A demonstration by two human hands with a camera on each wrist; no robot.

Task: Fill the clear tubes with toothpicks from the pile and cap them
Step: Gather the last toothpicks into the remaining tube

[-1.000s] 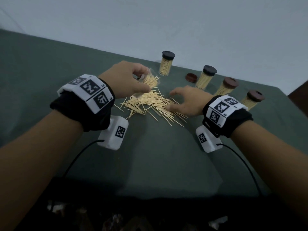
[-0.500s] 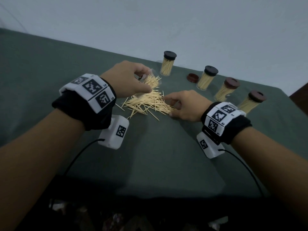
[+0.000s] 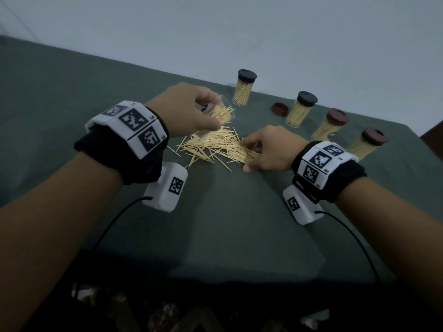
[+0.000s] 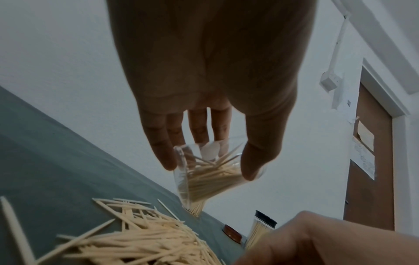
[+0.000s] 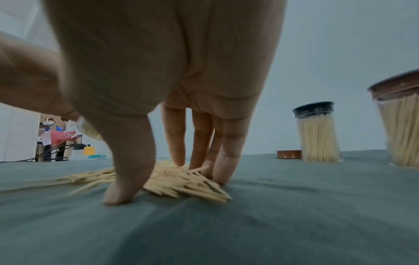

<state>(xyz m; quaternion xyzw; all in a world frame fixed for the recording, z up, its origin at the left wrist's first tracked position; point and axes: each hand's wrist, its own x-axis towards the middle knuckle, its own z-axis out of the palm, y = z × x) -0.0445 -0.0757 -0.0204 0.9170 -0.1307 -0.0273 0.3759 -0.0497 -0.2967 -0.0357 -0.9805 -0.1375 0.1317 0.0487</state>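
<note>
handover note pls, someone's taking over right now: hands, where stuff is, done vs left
Left hand: holds the open clear tube, tilted, partly filled with toothpicks.
Right hand: fingers and thumb down on the toothpick pile, gathering a bunch; nothing lifted yet.
Done: four capped tubes stand full along the far side of the green cloth.
Loose brown cap lies beside them.
Left: finish filling the held tube, then cap it, likely with that cap.

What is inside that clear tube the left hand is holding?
The clear tube in the left hand holds a bundle of toothpicks, filling it partway. The fingers cover part of its wall, so its far end is hidden.
</note>
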